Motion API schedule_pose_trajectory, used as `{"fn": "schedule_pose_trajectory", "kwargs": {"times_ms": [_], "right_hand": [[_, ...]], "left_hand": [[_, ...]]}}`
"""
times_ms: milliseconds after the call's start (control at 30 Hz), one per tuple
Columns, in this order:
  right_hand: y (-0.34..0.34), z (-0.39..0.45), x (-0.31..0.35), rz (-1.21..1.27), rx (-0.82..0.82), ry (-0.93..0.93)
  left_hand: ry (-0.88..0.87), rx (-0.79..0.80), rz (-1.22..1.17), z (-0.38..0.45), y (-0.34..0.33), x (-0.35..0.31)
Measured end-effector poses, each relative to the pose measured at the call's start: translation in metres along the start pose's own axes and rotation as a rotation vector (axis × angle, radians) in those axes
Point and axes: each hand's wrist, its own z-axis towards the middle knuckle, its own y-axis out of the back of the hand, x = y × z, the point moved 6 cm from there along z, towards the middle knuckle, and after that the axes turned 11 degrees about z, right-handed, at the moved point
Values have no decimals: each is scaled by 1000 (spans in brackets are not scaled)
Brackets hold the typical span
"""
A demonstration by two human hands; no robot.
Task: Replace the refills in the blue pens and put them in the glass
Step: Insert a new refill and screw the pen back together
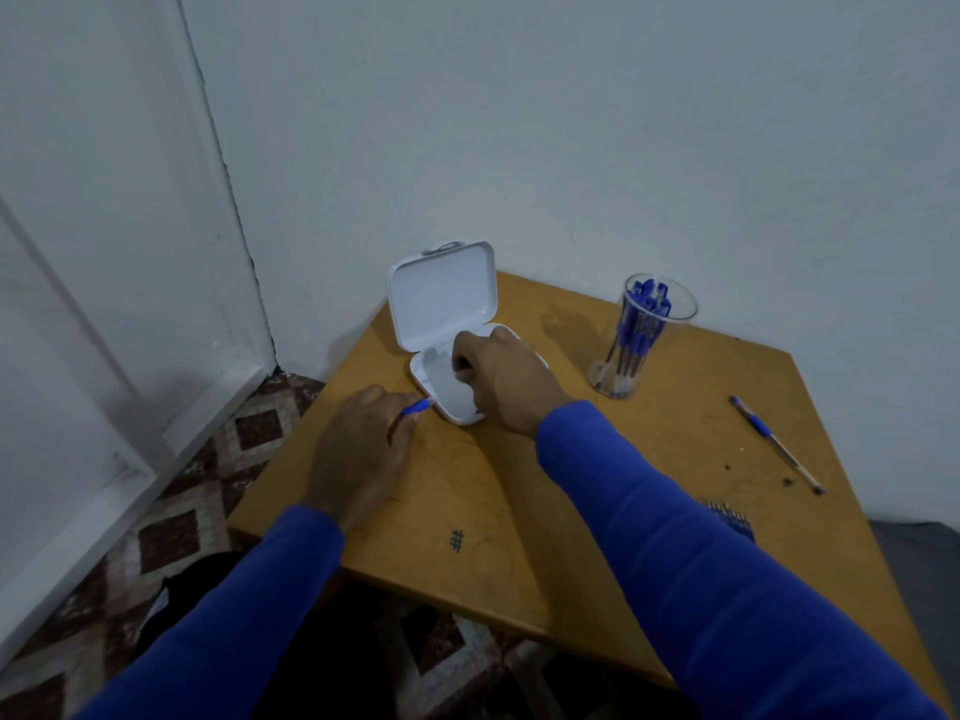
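Wooden table (597, 511) fills the middle, floor tiles (171, 532) off at eight o'clock. White box (441, 298) sits at the table's eleven o'clock, lid up. Right hand (498, 379) reaches into the box's tray, fingers curled inward; what they pinch, I cannot tell. Left hand (358, 449), just at the box's seven o'clock, grips a blue pen piece (415, 407), tip poking toward the tray. Glass (641, 335) stands at two o'clock, packed with blue pens (636, 330). One loose pen (774, 444) lies at three o'clock, a bundle of refills (730, 517) at four.
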Motion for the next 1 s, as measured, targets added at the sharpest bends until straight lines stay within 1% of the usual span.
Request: {"fn": "schedule_pose_trajectory", "kwargs": {"times_ms": [100, 200, 300, 367, 433, 533, 633, 800, 1000], "right_hand": [[9, -16, -2, 138, -92, 20], [14, -42, -15, 367, -134, -3], [15, -74, -33, 541, -154, -86], [15, -96, -45, 733, -179, -171], [18, -119, -55, 883, -223, -239], [20, -152, -67, 1033, -310, -289], [14, -182, -79, 1140, -451, -358], [0, -216, -89, 1151, -671, -437], [-20, -231, -89, 1257, -771, -550]], "left_hand": [[-24, -22, -24, -3, 3, -10], [-57, -42, -65, -10, 3, -29], [-132, -50, -119, -21, -1, -53], [-158, -22, -150, -28, -8, -68], [-151, 25, -156, -35, -16, -80], [-180, 62, -150, -45, -25, -102], [-223, 72, -170, -55, -30, -125], [-266, 109, -193, -62, -38, -150], [-277, 153, -207, -67, -41, -154]]}}
